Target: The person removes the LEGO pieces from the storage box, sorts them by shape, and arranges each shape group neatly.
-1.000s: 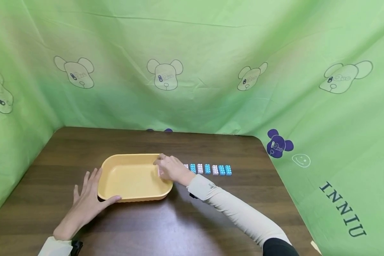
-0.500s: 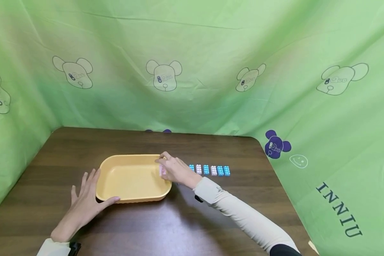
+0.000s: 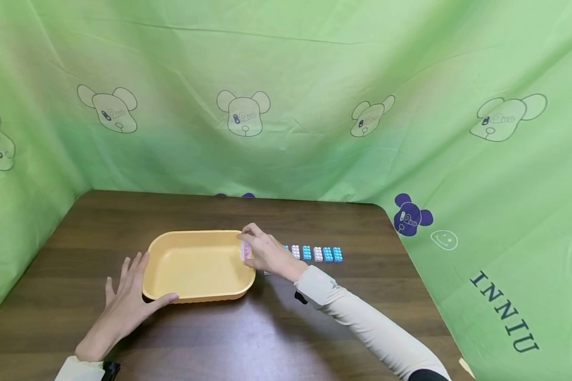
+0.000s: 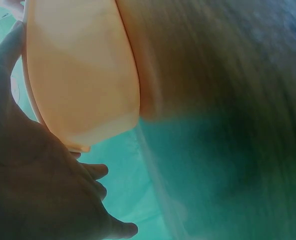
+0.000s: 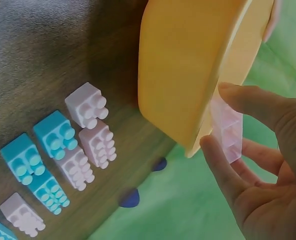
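A yellow plastic basin (image 3: 196, 269) stands on the table. My left hand (image 3: 126, 307) lies spread against its left end, the thumb at the front rim and the fingers fairly straight along the outside. In the left wrist view the thumb reaches along the basin's edge. Over the right rim, my right hand (image 3: 273, 255) pinches a pink toy building block (image 5: 229, 130) between thumb and fingers. The block's hollow underside shows in the right wrist view, close against the rim.
Right of the basin, pink and blue blocks stand in rows on the wooden table (image 3: 171, 209), among them a blue block (image 3: 337, 254) at the far end and a pink block (image 5: 86, 105) nearest the basin. A green printed cloth (image 3: 305, 159) hangs around the table.
My right hand has drawn a little to the right with the pink block, from inside the basin to its right rim. The left hand keeps its place on the basin.
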`<control>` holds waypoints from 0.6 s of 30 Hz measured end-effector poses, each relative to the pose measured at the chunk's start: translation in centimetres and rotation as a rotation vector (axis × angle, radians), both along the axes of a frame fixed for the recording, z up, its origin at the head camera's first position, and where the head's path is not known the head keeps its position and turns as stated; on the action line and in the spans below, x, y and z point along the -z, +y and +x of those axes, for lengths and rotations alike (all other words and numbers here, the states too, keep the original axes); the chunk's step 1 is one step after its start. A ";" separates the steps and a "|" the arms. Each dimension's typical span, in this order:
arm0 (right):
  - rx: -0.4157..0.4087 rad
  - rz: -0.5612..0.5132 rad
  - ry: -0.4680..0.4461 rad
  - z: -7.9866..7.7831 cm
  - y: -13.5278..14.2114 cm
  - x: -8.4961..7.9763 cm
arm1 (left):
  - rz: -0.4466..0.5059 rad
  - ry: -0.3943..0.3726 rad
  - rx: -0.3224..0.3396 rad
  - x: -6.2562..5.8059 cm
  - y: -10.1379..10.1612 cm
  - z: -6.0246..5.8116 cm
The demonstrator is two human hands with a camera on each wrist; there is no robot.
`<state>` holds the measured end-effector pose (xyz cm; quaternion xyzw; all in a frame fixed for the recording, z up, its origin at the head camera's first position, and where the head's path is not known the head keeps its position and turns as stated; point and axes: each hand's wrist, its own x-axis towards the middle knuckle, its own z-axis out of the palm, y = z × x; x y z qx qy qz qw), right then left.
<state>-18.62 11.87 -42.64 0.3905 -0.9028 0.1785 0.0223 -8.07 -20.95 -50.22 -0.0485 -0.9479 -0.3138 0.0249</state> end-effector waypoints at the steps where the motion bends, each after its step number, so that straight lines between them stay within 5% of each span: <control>1: 0.003 -0.006 0.000 0.0 0.1 0.0 | 0.000 0.001 0.000 0.0 0.0 0.0; 18: 0.040 -0.151 -0.028 0.3 2.4 0.4 | -0.001 -0.011 0.002 -0.2 0.0 0.0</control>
